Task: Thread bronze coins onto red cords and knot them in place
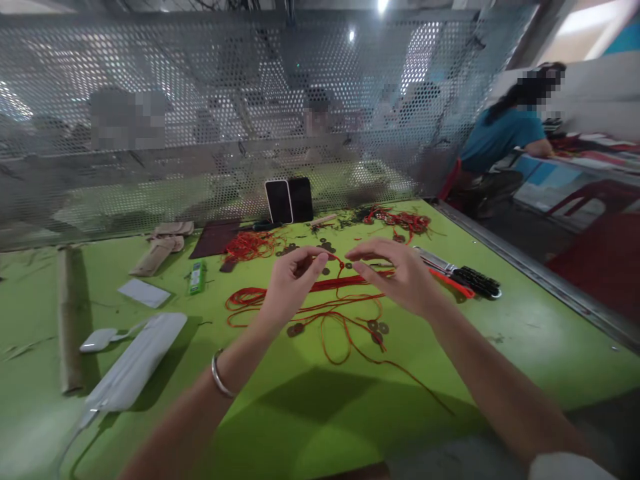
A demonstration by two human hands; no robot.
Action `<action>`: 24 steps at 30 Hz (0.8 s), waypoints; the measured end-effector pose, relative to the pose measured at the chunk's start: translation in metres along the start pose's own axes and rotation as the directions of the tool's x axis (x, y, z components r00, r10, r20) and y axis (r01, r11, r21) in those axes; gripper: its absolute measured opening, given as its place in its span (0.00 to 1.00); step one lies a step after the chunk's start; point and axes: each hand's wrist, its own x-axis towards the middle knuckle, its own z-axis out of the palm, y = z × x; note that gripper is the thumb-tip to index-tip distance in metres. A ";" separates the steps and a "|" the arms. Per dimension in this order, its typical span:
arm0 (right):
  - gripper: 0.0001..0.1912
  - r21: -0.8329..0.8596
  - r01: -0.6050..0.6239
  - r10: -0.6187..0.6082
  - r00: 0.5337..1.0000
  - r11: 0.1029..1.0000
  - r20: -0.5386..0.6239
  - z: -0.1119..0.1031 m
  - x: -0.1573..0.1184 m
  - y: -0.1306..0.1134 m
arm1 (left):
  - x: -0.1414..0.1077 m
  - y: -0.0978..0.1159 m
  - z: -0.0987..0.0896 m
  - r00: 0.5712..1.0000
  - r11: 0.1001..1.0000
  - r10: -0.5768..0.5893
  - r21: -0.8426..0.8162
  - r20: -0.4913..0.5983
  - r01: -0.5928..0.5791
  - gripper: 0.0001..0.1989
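Observation:
My left hand (297, 277) pinches a red cord (341, 265) between thumb and forefinger; a small knot in it hangs just right of the fingertips. To the right, my right hand (395, 270) has its thumb and forefinger apart, with a gap between them and no cord visibly gripped. Beneath both hands, lengths of red cord (345, 319) lie in loops on the green table, one end trailing toward the front right. Round dark coins (379, 328) lie by the cords, with several more coins (323, 245) behind the hands.
Pliers with black handles (475, 279) lie at right. At left are a white power strip (135, 363), a tube (70, 320) and a green packet (197, 277). Two phones (290, 201) lean on a perforated metal screen (220, 147). A person in blue (505, 140) sits beyond.

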 end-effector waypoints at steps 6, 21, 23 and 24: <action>0.08 0.099 0.019 -0.013 0.998 0.995 -0.060 0.021 0.022 0.000 | 0.011 -0.005 -0.004 0.990 0.995 0.091 -0.037 -0.111 -0.096 0.10; 0.05 -0.158 0.222 -0.196 0.967 0.962 0.164 0.024 0.033 0.003 | 0.010 -0.004 -0.032 0.875 0.700 0.456 0.542 0.164 -0.466 0.05; 0.07 -0.158 0.206 -0.185 0.974 0.966 0.133 0.025 0.032 0.000 | 0.009 -0.004 -0.031 0.871 0.692 0.469 0.552 0.147 -0.466 0.03; 0.08 -0.154 0.190 -0.176 0.979 0.970 0.099 0.025 0.032 -0.002 | 0.009 -0.004 -0.030 0.867 0.688 0.479 0.555 0.136 -0.467 0.03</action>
